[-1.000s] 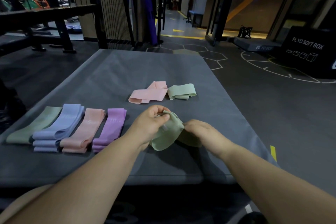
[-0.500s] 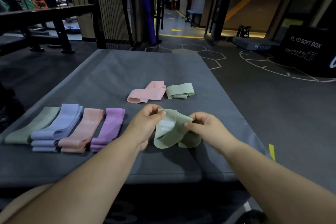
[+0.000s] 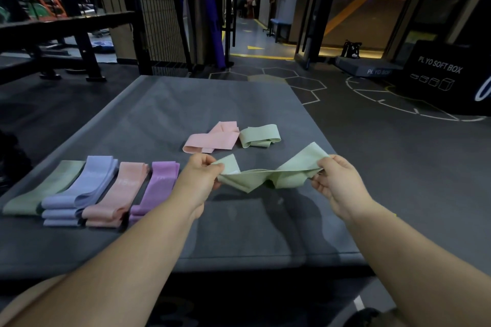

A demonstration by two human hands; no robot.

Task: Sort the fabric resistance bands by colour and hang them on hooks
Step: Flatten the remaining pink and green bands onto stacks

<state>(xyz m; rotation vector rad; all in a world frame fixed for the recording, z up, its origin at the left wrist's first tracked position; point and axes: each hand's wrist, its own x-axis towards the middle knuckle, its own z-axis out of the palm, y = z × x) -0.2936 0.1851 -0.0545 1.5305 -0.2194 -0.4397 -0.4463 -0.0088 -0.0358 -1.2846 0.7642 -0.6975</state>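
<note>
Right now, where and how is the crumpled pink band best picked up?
Probably pinch the pink band at its rounded left end, coming from the left: that fold lies free, while the green band lying beside it crowds its right end.

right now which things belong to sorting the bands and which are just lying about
In the job: twisted pale green fabric band held by left hand and right hand; flat green band, lilac bands, peach bands, purple bands in a row; crumpled pink band, crumpled green band.
Lying about: black plyo soft box, blue bench, black bag.
</note>
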